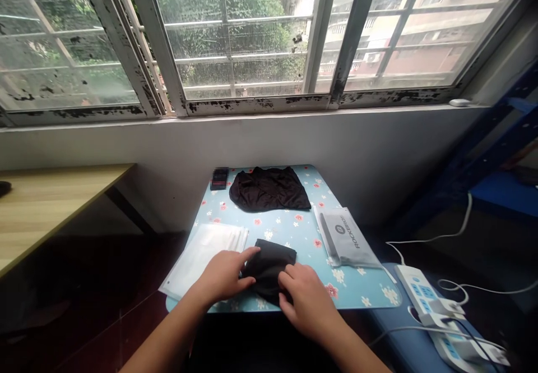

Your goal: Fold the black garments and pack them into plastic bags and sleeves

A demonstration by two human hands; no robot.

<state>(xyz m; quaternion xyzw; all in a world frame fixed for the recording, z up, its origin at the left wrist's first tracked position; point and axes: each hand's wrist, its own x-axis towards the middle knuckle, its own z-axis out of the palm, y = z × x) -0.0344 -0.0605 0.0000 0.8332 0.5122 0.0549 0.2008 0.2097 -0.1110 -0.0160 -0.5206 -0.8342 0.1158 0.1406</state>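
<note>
A folded black cloth (271,266) lies near the front edge of a small table, directly in front of me. My left hand (227,272) is at its left side, thumb and index finger over the fabric's edge. At the lower right side of the cloth, my right hand (309,297) has its fingers curled and pinched on the fabric. Further back a second dark cloth item (271,189) is spread flat and wrinkled. Left of my left hand lies a translucent white plastic bag (205,255). A zip pouch marked ROCKBROS (347,235) with grey contents lies to the right.
The small table (260,224) has a light blue floral top. A small dark item (219,178), blurred out, sits at its back left corner. Power strips (424,300) with cords lie on a blue surface at right. A wooden desk (54,202) stands at left, below the windows.
</note>
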